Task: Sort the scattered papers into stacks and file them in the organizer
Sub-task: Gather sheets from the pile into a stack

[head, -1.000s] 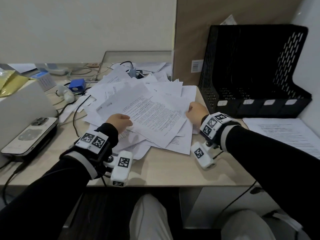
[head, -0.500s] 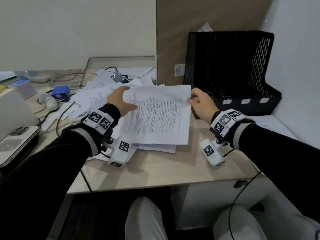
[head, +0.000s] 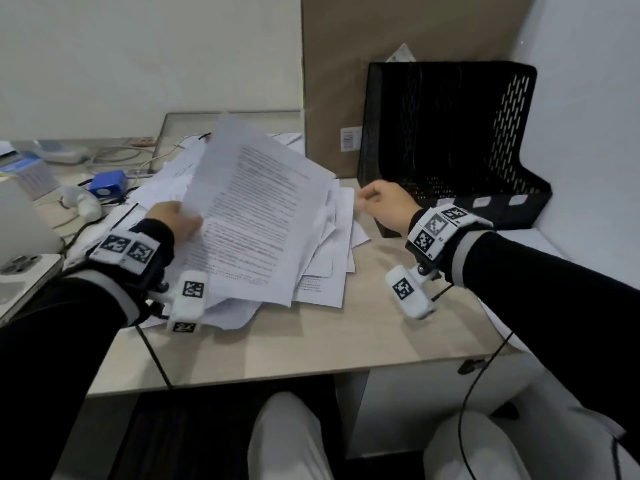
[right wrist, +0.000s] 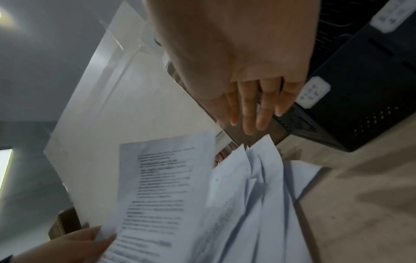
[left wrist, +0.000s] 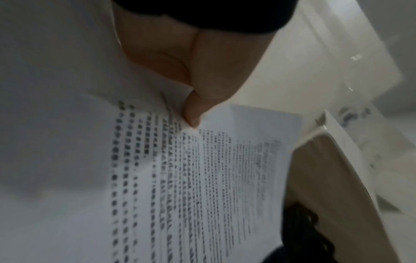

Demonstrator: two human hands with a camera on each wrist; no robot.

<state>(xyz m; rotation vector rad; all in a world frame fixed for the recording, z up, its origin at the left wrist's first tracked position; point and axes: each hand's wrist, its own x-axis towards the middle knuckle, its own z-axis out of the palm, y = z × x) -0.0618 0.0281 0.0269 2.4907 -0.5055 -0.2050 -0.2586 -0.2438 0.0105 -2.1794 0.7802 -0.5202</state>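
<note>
My left hand (head: 173, 220) grips a few printed sheets (head: 252, 216) by their left edge and holds them tilted up over the paper pile (head: 322, 271) on the desk. In the left wrist view the thumb (left wrist: 191, 110) pinches the printed sheets (left wrist: 202, 178). My right hand (head: 377, 202) hovers just right of the pile, holding nothing; its fingers (right wrist: 254, 106) are straight above the sheet corners (right wrist: 258, 160). The black mesh organizer (head: 450, 140) stands right behind that hand, and its labelled front (right wrist: 360, 106) also shows in the right wrist view.
A brown cardboard panel (head: 346, 81) leans on the wall beside the organizer. A phone (head: 24, 268), a blue box (head: 107, 183) and cables lie at the left. A loose white sheet (head: 554, 244) lies at the far right. The desk's front edge (head: 311, 368) runs near my knees.
Both hands lifted the printed sheets off the pile. Then my right hand let go, and my left hand now holds them alone, tilted up.
</note>
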